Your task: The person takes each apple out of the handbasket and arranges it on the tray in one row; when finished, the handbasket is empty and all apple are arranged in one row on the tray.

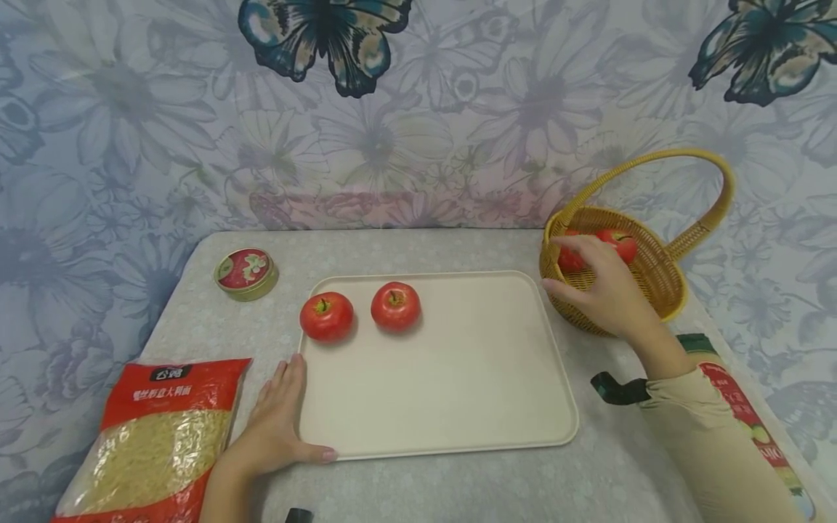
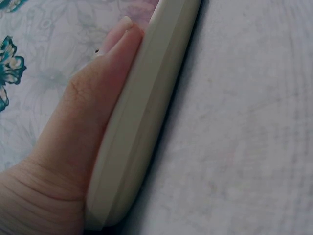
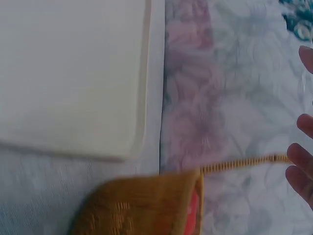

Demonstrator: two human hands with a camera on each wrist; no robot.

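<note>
The right hand (image 1: 604,290) is over the near-left side of a yellow woven basket (image 1: 660,280), its thumb apart from its loosely bent fingers and nothing visible between them. Inside the basket lie red tomatoes (image 1: 617,245), one of them partly hidden behind the fingers; the handle (image 1: 693,156) arches up on the far side of the hand. The left hand (image 1: 277,418) is spread at the near-left corner of a cream tray (image 1: 445,378), fingers along its left edge and thumb touching the near edge. On the tray, toward its far-left corner, two more red tomatoes sit side by side, apart, stems up: the left tomato (image 1: 327,317) close to the edge, the right tomato (image 1: 395,306) a little farther in. Beyond the tray's far-left corner stands a round tin (image 1: 245,274) with a red lid. A red and clear bag (image 1: 157,436) of pasta lies left of the left hand, and a printed package (image 1: 739,407) lies partly hidden by the right sleeve (image 1: 706,436). Behind the table (image 1: 366,254) hangs a flowered, butterfly-printed cloth (image 1: 458,145).
</note>
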